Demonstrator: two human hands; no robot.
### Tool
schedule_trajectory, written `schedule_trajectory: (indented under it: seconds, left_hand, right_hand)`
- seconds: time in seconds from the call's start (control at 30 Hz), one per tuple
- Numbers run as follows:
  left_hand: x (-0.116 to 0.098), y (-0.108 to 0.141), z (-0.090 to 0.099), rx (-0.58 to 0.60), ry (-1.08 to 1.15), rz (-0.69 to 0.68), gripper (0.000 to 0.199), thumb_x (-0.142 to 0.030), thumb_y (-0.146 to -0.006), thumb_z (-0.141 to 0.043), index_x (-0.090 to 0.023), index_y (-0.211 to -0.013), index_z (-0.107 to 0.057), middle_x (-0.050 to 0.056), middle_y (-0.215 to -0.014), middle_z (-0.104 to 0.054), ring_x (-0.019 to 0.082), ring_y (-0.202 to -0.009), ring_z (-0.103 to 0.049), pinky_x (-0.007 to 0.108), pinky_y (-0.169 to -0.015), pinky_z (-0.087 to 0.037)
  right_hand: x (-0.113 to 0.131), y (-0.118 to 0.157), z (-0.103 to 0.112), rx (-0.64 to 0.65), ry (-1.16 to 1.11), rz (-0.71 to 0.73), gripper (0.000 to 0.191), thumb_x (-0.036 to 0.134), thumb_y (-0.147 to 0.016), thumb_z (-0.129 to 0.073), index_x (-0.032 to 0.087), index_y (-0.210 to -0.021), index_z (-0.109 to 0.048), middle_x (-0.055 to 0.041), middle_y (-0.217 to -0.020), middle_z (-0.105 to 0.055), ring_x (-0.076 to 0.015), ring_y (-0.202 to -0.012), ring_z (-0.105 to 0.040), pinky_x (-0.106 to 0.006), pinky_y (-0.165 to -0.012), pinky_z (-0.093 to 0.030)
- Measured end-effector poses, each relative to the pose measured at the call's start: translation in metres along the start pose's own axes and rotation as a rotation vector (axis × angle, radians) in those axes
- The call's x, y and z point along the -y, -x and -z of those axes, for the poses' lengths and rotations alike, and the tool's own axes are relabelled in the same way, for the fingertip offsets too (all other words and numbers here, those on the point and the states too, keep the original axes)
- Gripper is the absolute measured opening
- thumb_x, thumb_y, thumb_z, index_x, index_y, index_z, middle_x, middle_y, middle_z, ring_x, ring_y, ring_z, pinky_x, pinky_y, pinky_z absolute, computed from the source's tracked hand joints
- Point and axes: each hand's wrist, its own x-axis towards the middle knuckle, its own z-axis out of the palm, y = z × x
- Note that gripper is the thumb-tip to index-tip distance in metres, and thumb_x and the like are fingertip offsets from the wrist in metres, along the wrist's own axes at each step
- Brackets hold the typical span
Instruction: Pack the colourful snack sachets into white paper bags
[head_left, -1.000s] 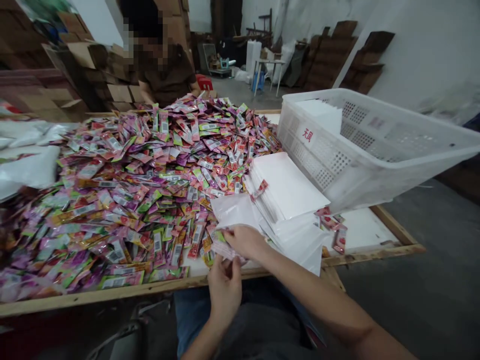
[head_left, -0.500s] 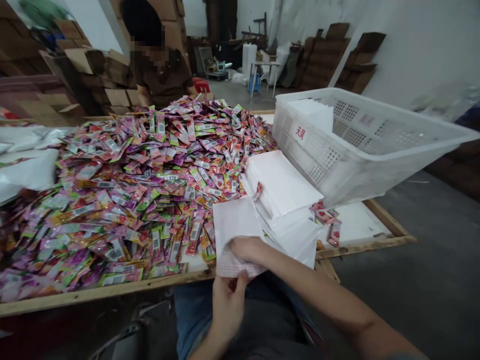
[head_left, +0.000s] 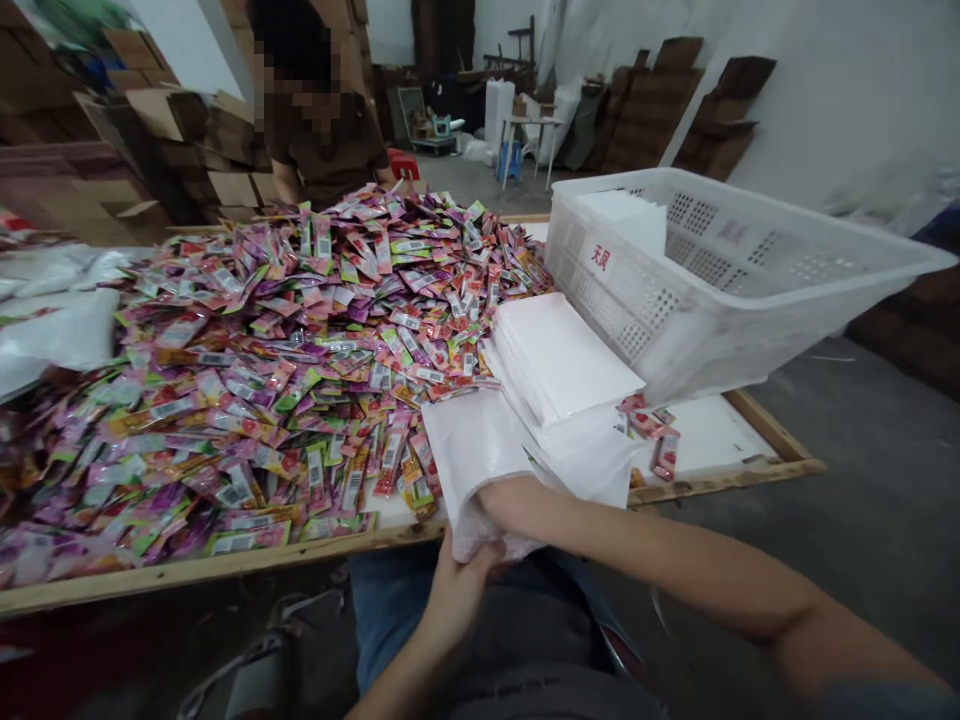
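A white bag [head_left: 480, 440] lies over the table's front edge with its mouth toward me. My left hand [head_left: 461, 580] grips the bag's near edge from below, thumb against it. My right hand [head_left: 506, 500] is inside the bag's mouth up to about the wrist; its fingers are hidden. Just to the right of the bag lies a stack of white bags [head_left: 566, 360]. A large heap of small colourful packets [head_left: 315, 350] spreads over the table to the left and beyond.
A white plastic crate [head_left: 720, 300] with white bags inside stands at the right of the table. Loose packets [head_left: 664, 450] lie near the wooden edge [head_left: 720, 485]. Filled white bags [head_left: 64, 335] are at far left. A person [head_left: 322, 140] is behind the heap.
My right hand has gone deeper into the white bag, and the bag's mouth has opened wider around it. My left hand has shifted slightly down, still holding the edge.
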Motion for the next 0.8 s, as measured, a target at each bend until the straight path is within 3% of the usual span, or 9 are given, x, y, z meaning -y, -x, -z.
schedule_trajectory:
  seconds: [0.1, 0.17, 0.3, 0.43, 0.53, 0.63, 0.8]
  left_hand:
    - [-0.015, 0.0, 0.018, 0.056, -0.145, 0.063, 0.062, -0.034, -0.06, -0.069, -0.019, -0.117, -0.049, 0.01, -0.106, -0.063, 0.026, -0.087, -0.062, 0.036, -0.068, -0.052]
    - [-0.02, -0.003, 0.025, 0.092, -0.318, -0.018, 0.047, -0.036, -0.062, -0.066, -0.015, -0.103, -0.059, 0.009, -0.098, -0.065, 0.025, -0.087, -0.061, 0.036, -0.072, -0.05]
    - [-0.014, -0.008, 0.023, 0.196, -0.562, -0.19, 0.02, -0.032, -0.064, -0.06, -0.013, -0.071, -0.063, 0.005, -0.071, -0.066, 0.021, -0.07, -0.059, 0.032, -0.069, -0.046]
    - [-0.009, -0.006, 0.022, 0.251, -0.432, -0.019, 0.022, -0.035, -0.064, -0.062, -0.014, -0.07, -0.06, 0.002, -0.056, -0.062, 0.016, -0.052, -0.055, 0.025, -0.053, -0.043]
    - [-0.009, -0.004, 0.029, 0.187, -0.262, 0.173, 0.034, -0.039, -0.058, -0.068, -0.014, -0.079, -0.063, 0.003, -0.065, -0.065, 0.016, -0.058, -0.058, 0.025, -0.054, -0.046]
    - [-0.005, -0.003, 0.034, 0.128, -0.165, 0.233, 0.042, -0.045, -0.055, -0.069, -0.015, -0.084, -0.064, 0.003, -0.072, -0.066, 0.017, -0.066, -0.06, 0.028, -0.062, -0.048]
    - [0.001, -0.004, 0.03, 0.14, -0.278, 0.116, 0.033, -0.044, -0.059, -0.063, -0.015, -0.072, -0.065, 0.003, -0.068, -0.064, 0.018, -0.068, -0.058, 0.03, -0.067, -0.049]
  right_hand:
    - [0.011, 0.038, 0.0, 0.016, 0.189, 0.175, 0.031, 0.003, -0.073, -0.051, 0.008, -0.102, -0.06, -0.0141, -0.095, -0.064, -0.0261, -0.088, -0.059, -0.038, -0.078, -0.048]
    - [0.009, 0.058, -0.005, -0.015, 0.276, 0.21, 0.037, 0.001, -0.073, -0.046, 0.009, -0.106, -0.058, -0.0134, -0.098, -0.063, -0.0232, -0.09, -0.058, -0.035, -0.079, -0.048]
    - [-0.01, 0.052, -0.023, 0.098, 0.347, 0.036, 0.024, 0.003, -0.073, -0.046, 0.01, -0.087, -0.065, -0.0129, -0.082, -0.066, -0.0233, -0.077, -0.061, -0.033, -0.067, -0.048]
    - [-0.016, 0.033, -0.029, 0.121, 0.308, -0.055, 0.019, 0.006, -0.075, -0.048, 0.009, -0.076, -0.067, -0.0143, -0.071, -0.067, -0.0232, -0.066, -0.061, -0.032, -0.061, -0.046]
    - [-0.009, 0.049, -0.028, -0.015, 0.263, 0.157, 0.02, 0.012, -0.081, -0.046, 0.012, -0.089, -0.065, -0.0116, -0.081, -0.067, -0.022, -0.075, -0.061, -0.033, -0.068, -0.046]
    - [-0.004, 0.071, -0.033, -0.118, 0.124, 0.325, 0.018, 0.019, -0.085, -0.047, 0.017, -0.092, -0.063, -0.0074, -0.091, -0.066, -0.0196, -0.084, -0.058, -0.032, -0.076, -0.045]
    - [0.001, 0.065, -0.045, -0.07, -0.128, 0.077, 0.013, 0.014, -0.074, -0.061, 0.016, -0.087, -0.062, -0.0047, -0.083, -0.064, -0.0169, -0.08, -0.057, -0.027, -0.072, -0.045]
